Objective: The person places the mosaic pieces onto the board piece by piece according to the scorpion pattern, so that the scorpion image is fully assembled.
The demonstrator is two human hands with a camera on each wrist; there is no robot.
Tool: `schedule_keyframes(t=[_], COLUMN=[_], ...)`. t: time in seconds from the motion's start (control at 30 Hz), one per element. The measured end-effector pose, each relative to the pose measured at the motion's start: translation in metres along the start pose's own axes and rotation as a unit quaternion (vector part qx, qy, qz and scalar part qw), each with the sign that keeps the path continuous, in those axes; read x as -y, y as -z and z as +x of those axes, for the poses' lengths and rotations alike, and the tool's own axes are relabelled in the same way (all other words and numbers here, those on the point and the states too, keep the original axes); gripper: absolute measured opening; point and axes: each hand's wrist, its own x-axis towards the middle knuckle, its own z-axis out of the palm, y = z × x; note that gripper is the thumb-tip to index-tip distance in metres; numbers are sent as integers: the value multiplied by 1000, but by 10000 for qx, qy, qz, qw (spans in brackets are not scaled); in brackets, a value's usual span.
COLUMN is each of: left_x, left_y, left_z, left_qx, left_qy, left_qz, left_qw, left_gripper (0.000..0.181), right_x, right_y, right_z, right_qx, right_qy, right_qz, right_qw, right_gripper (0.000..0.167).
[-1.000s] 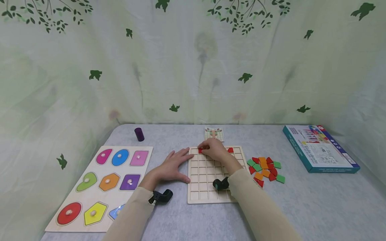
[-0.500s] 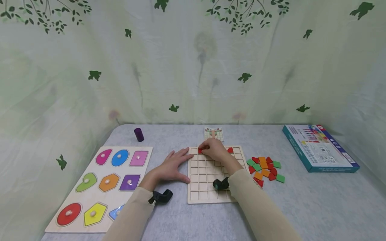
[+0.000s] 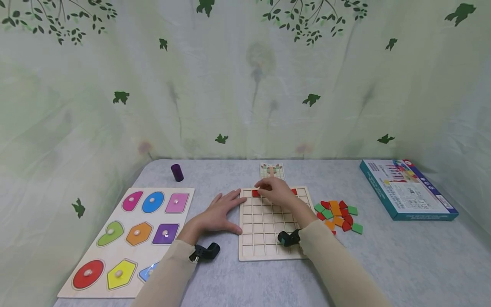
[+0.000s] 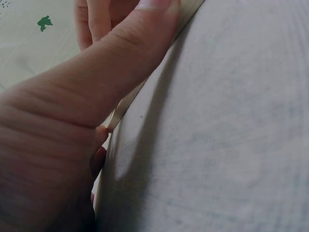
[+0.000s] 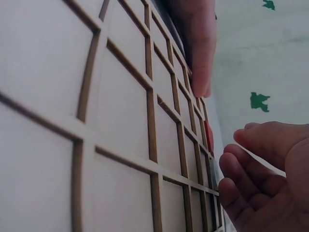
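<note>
Right hand: yours (image 3: pixel 277 192) is over the board's far end, fingers loosely bent, thumb and fingertips apart with nothing pinched between them.
Red tile: the one nearest those fingertips (image 3: pixel 255 193) sits in the top row near the left corner; can't tell if you're touching it.
Other red tile: same row (image 3: pixel 294 192), toward the right, peeking out past your hand.
Left hand: yours (image 3: pixel 220 214) is spread out, fingers pretty straight, fingertips against the board's left edge.
Board: wooden grid (image 3: pixel 253 221), flat on the table (image 3: pixel 402 264) in front of you.
Card: small printed one (image 3: pixel 280 170) just past the board's far edge.
Loose tiles: red, orange and green pile (image 3: pixel 337 215) right of the board, partly behind your sleeve (image 3: pixel 337 264).
Knob puzzle: to your left (image 3: pixel 145 213), with a dark purple cylinder (image 3: pixel 177 172) beyond it.
Box: teal-sided (image 3: pixel 408 189), far right.
</note>
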Motion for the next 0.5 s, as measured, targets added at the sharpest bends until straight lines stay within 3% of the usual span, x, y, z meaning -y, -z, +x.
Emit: schedule_keyframes(t=[0.3, 0.5], left_x=[2, 1], left_y=[-2, -1], left_z=[0, 1], left_qx=[-24, -14], left_qy=[20, 28], left_qz=[-5, -20], left_qw=[10000, 10000], left_gripper=[102, 103], right_x=[4, -4], right_y=[25, 46], right_z=[-31, -50], right_qx=[10, -154], right_qy=[324, 242], right_qz=[69, 155], right_qw=[9994, 9995], right_gripper=[27, 28])
